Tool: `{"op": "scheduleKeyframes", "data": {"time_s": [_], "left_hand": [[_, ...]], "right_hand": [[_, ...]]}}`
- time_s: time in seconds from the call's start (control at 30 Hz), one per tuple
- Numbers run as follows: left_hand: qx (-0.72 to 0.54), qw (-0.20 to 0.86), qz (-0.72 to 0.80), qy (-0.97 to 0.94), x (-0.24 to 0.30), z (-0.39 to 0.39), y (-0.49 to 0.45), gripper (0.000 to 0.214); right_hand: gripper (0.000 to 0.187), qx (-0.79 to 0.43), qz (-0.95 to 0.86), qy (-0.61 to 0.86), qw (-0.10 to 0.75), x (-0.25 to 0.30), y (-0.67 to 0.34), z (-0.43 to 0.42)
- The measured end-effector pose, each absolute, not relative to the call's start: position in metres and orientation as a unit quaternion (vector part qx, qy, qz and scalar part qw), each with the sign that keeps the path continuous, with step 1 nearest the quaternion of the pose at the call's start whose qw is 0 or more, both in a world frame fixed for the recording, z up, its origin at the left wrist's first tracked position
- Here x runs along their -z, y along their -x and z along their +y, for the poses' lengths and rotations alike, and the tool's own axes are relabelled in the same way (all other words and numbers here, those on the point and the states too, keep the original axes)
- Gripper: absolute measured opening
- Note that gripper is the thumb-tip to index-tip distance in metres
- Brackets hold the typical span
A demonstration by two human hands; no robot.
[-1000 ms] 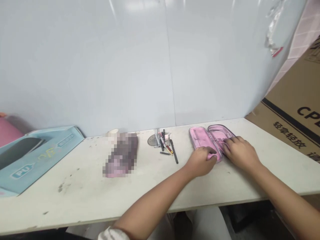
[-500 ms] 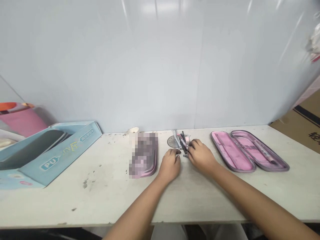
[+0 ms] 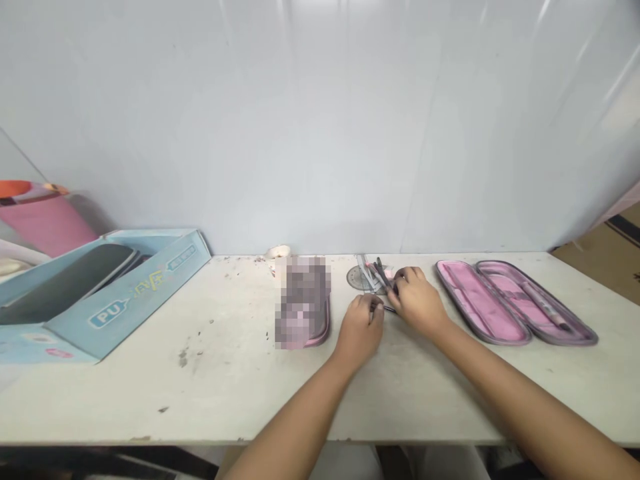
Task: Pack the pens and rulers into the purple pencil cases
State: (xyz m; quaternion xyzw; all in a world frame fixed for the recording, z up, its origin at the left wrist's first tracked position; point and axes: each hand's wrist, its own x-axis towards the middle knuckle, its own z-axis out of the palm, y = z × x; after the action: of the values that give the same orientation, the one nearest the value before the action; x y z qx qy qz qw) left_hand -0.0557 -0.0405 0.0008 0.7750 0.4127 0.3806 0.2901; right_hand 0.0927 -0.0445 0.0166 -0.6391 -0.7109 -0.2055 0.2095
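Observation:
My left hand (image 3: 360,331) rests low over the table with fingers curled and thumb pressed in. A short dark pen (image 3: 389,309) sticks out from its fingertips toward the right hand. My right hand (image 3: 419,301) is closed at the edge of a small pile of stationery, its fingertips around dark pen-like sticks (image 3: 383,273); their lower ends are hidden by the fingers. Under the pile lie a clear round protractor (image 3: 356,280) and a clear ruler (image 3: 369,272). To the right, an open pink pencil case (image 3: 467,303) holds a thick marker-like pen (image 3: 545,307).
A second pink-and-grey case (image 3: 325,327), partly blurred out, lies left of my hands, with a small whitish object (image 3: 278,251) behind it. Further left stands a light blue box (image 3: 150,293) with a dark case (image 3: 75,280) in it. A wall (image 3: 300,133) backs the table.
The view has shifted, so everything sits further right. My left fingers have closed on the short dark pen that lay between the hands. The sticks near my right hand have tilted slightly.

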Motion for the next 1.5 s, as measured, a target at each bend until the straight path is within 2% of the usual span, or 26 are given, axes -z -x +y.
{"op": "scheduleKeyframes", "data": {"time_s": [0.07,0.17,0.27,0.5,0.57,0.7,0.87,1.17,1.33,1.5], "left_hand": [[-0.405,0.370,0.401,-0.734,-0.004,-0.039,0.052,0.022],[-0.433,0.473,0.355,-0.680,-0.009,-0.039,0.039,0.028],[-0.437,0.503,0.322,-0.673,-0.016,-0.045,0.015,0.029],[-0.355,0.550,0.267,-0.707,-0.034,-0.058,-0.083,0.022],[-0.315,0.522,0.274,-0.744,-0.035,-0.062,-0.116,0.029],[-0.230,0.350,0.280,-0.864,-0.026,-0.073,-0.166,0.046],[-0.164,0.213,0.246,-0.931,-0.012,-0.084,-0.189,0.039],[-0.211,0.204,0.247,-0.924,-0.017,-0.084,-0.156,0.029],[-0.229,0.229,0.298,-0.898,-0.021,-0.070,-0.100,0.027],[-0.259,0.221,0.366,-0.866,-0.021,-0.036,-0.030,0.024]], "right_hand": [[0.024,0.220,-0.731,0.587,0.270,-0.019,-0.100,-0.060],[0.020,0.238,-0.778,0.502,0.294,-0.020,-0.114,-0.082],[0.019,0.245,-0.789,0.479,0.296,-0.020,-0.136,-0.100],[0.020,0.235,-0.707,0.577,0.336,-0.014,-0.227,-0.135],[0.022,0.246,-0.661,0.624,0.337,-0.009,-0.258,-0.142],[0.028,0.267,-0.523,0.752,0.298,0.002,-0.314,-0.154],[0.034,0.232,-0.489,0.822,0.178,0.010,-0.347,-0.167],[0.031,0.234,-0.557,0.771,0.200,-0.004,-0.328,-0.156],[0.030,0.222,-0.621,0.722,0.212,-0.009,-0.287,-0.126],[0.031,0.175,-0.690,0.677,0.187,-0.009,-0.222,-0.092]]}}
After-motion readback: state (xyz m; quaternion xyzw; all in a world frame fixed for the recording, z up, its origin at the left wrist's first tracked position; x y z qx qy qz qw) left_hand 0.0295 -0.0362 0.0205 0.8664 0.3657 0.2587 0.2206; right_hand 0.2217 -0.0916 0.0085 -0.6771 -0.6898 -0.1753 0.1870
